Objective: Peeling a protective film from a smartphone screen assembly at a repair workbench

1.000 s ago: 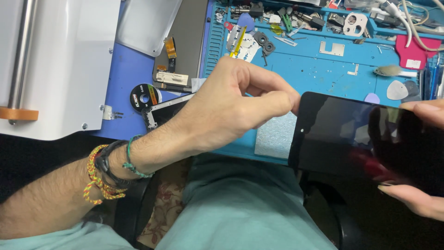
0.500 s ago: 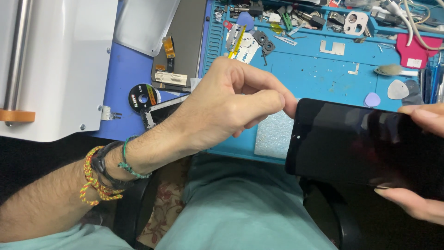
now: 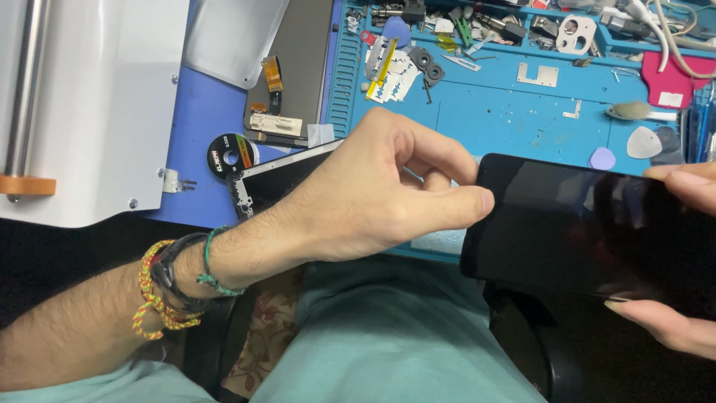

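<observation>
A black phone (image 3: 567, 224) with a dark glossy screen is held flat over my lap, just in front of the blue work mat (image 3: 507, 119). My left hand (image 3: 373, 194) pinches the phone's left edge with thumb and bent fingers. Thread bracelets and a dark band sit on that wrist. My right hand (image 3: 679, 254) grips the phone's right end, thumb on top and fingers underneath.
A white machine (image 3: 89, 104) stands at the left on a blue pad (image 3: 201, 119). A bare screen panel (image 3: 294, 67), a small tape roll (image 3: 231, 155) and a second phone frame (image 3: 276, 179) lie there. Screws, picks, metal parts and tools crowd the mat's far edge.
The phone has shifted slightly left and down. My left fingers have slid along its left edge, keeping the pinch.
</observation>
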